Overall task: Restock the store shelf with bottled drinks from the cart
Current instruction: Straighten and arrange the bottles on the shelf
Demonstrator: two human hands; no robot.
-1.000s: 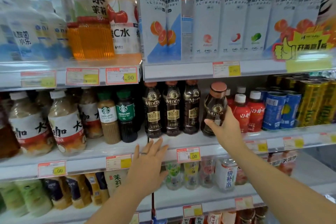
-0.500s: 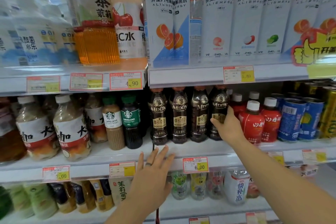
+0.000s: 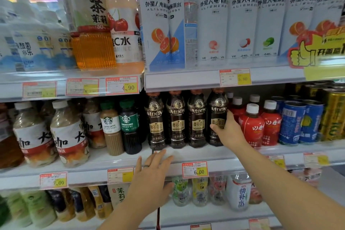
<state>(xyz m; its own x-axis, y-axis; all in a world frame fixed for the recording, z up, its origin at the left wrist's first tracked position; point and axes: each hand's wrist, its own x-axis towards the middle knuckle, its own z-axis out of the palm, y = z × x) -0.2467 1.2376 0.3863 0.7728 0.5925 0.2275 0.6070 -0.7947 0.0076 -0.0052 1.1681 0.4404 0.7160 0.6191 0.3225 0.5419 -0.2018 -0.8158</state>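
Middle shelf: row of dark coffee bottles at front edge, labels outward for shoppers. Rightmost coffee bottle upright, long axis vertical, cap up, label forward, fourth in row, just beside red bottles. Right hand wraps its lower body, thumb across label, likely squaring it in line. Left hand fingers spread straight, holds nothing, over shelf lip.

Top shelf: tall white bottles, an amber tea bottle, a cherry drink
Middle shelf: four dark coffee bottles upright in a row, red bottles and blue cans to their right
Lowest shelf: small bottles, labels blurred, perhaps juice
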